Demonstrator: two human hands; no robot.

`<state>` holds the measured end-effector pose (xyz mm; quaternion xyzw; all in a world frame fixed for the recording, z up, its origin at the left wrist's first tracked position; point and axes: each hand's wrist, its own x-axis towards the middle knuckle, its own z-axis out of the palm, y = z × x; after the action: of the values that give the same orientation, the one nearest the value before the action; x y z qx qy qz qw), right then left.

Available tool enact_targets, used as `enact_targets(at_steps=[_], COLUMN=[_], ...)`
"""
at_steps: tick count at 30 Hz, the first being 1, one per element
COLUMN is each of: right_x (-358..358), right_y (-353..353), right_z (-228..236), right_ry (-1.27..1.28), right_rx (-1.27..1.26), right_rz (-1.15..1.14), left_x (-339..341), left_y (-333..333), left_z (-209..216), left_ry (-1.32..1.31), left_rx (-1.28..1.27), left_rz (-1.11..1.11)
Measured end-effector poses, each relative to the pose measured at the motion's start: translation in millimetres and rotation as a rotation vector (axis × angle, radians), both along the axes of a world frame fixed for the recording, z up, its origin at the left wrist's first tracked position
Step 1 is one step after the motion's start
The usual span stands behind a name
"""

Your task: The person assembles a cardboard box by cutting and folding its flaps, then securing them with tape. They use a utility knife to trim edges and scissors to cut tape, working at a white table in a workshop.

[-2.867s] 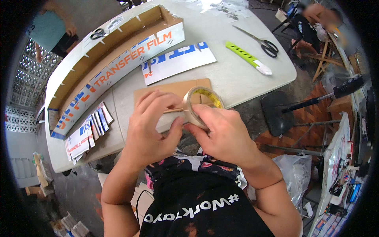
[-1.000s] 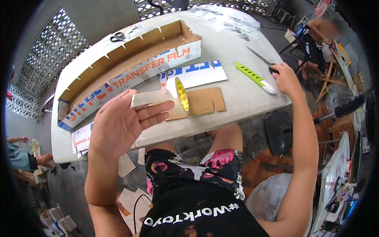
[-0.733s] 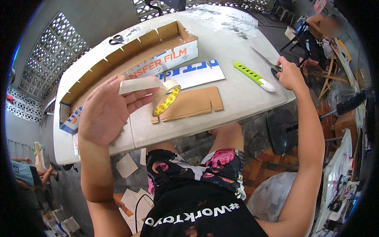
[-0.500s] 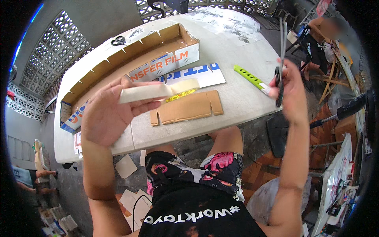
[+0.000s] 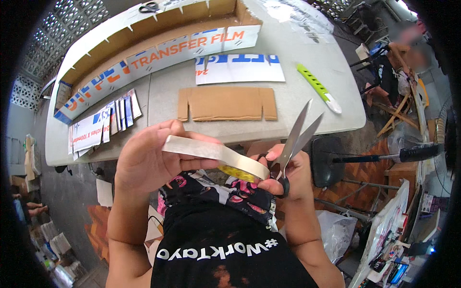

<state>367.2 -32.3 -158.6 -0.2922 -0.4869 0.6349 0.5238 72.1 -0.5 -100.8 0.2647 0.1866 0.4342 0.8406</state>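
Note:
My left hand (image 5: 144, 161) grips a roll of cream masking tape (image 5: 247, 165) by a pulled-out length, with the strip between thumb and fingers. The yellow inside of the roll shows underneath. My right hand (image 5: 298, 178) is closed on the handles of a pair of scissors (image 5: 298, 137), whose blades point up and stand slightly apart. Its thumb and fingertips also touch the right end of the tape roll. Both hands are over my lap, at the table's near edge. Just beyond them a brown notched cardboard piece (image 5: 225, 104) lies flat on the white table (image 5: 165, 96).
A long open cardboard box (image 5: 187, 45) stretches across the back left. White-and-blue cardboard (image 5: 240, 74) and a green cutter knife (image 5: 317, 87) lie nearer, with stacked cut pieces (image 5: 103, 125) at left. Black scissors (image 5: 149, 7) lie behind the box. A fan (image 5: 422, 152) stands at right; another person (image 5: 401, 60) sits beyond.
My right hand has brought the scissors down and left to the tape roll, and their blades have parted. My left hand and the tape have come lower, off the table toward my lap.

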Motion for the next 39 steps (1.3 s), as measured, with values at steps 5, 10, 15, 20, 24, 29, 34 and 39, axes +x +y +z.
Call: enact_targets(at_steps=[5, 10, 15, 20, 24, 29, 34, 39], right_x=[19.8, 23.2, 52.6, 38.1, 25.9, -5.6, -42.5, -31.1], right_y=[5.8, 29.1, 114.6, 153.7, 99.4, -18.0, -33.9, -18.9], right_z=[27.2, 68.2, 104.3, 81.5, 51.7, 13.8, -11.2, -20.4], right_ry=[-0.533, -0.828, -0.837, -0.75, -0.502, 0.193, 0.424, 0.581], right_rx=[0.17, 0.337, 0.492, 0.447, 0.412, -0.186, -0.402, -0.268], right_rz=[-0.008, -0.053, -0.102, -0.257, -0.636, 0.051, 0.349, 0.196], left_x=[1.3, 10.6, 30.9, 44.5, 34.3, 42.6, 43.2, 75.7], left_y=[-11.8, 3.2, 51.1, 73.0, 67.4, 75.0, 62.9, 66.7], left_z=[-5.6, 11.5, 15.8, 0.9, -4.3, 9.3, 2.9, 35.5], left_ry=[0.078, -0.118, -0.126, -0.087, -0.129, -0.132, -0.343, 0.1], left_rx=[0.064, -0.113, 0.08, 0.049, -0.025, 0.003, 0.019, 0.183], left_rz=[0.007, 0.029, 0.08, 0.241, 0.264, 0.197, 0.05, 0.141])
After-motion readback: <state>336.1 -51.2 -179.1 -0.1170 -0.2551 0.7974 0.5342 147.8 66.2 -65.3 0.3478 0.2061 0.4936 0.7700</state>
